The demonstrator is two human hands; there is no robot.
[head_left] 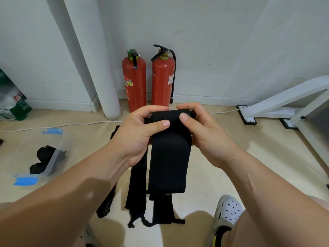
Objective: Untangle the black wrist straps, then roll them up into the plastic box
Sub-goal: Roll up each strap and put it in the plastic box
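- Black strap (pixel 169 157) hangs long-ways below its rolled top, pinched by left hand (pixel 140 134) and right hand (pixel 203 134).
- Off left sits the plastic box (pixel 60 145), nearer the left hand.

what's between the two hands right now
Head view: the rolled top of a black wrist strap, gripped by the left hand and right hand, its tail hanging down.
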